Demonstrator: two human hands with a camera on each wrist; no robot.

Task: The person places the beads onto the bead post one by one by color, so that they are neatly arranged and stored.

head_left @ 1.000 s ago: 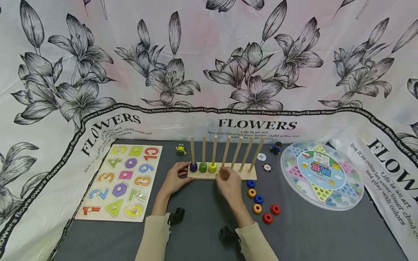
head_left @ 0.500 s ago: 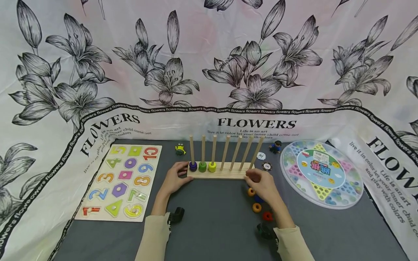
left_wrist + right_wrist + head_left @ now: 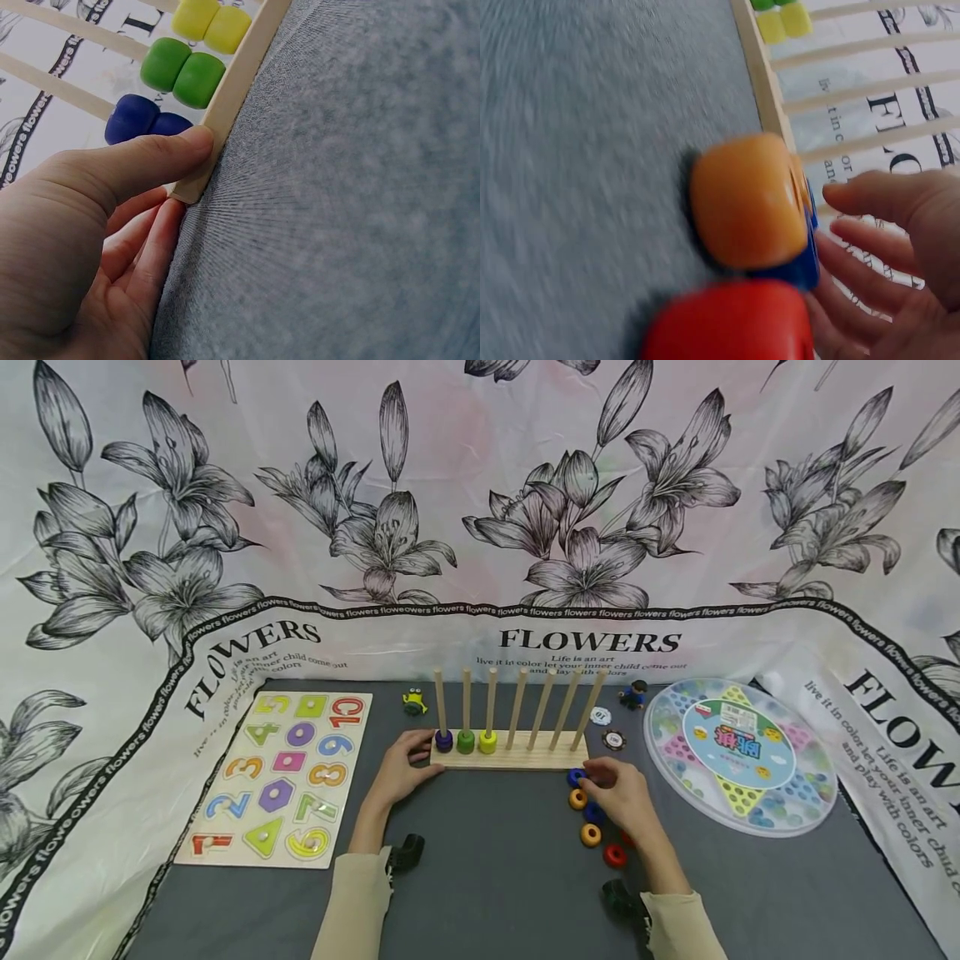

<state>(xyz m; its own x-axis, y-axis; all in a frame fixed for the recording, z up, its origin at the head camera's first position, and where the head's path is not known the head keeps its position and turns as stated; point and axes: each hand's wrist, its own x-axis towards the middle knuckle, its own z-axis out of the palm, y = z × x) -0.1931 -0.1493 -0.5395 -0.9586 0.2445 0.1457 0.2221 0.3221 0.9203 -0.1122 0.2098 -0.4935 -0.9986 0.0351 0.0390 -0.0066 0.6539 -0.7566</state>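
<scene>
One base (image 3: 536, 761), seven pegs (image 3: 491, 702), two blue beads (image 3: 131, 118), two green (image 3: 199, 79), two yellow (image 3: 227, 30). At four o'clock, two loose blue (image 3: 572, 779), two orange (image 3: 591, 842), seemingly two red (image 3: 615, 862). Two chips (image 3: 613, 740), two toy figures (image 3: 413, 703), one number board (image 3: 247, 787), one round board (image 3: 738, 756).

Shows plain, smooth, matt wood in the peg rack (image 3: 525, 761). Looks smooth with a soft gloss on the green beads (image 3: 169, 67) and orange bead (image 3: 746, 202). Runs to finely textured, matt cloth across the surface (image 3: 487, 860), matt cloth in the sleeves (image 3: 352, 910), creased printed fabric on the backdrop (image 3: 435, 443), and shiny plastic on the round case (image 3: 738, 756).
</scene>
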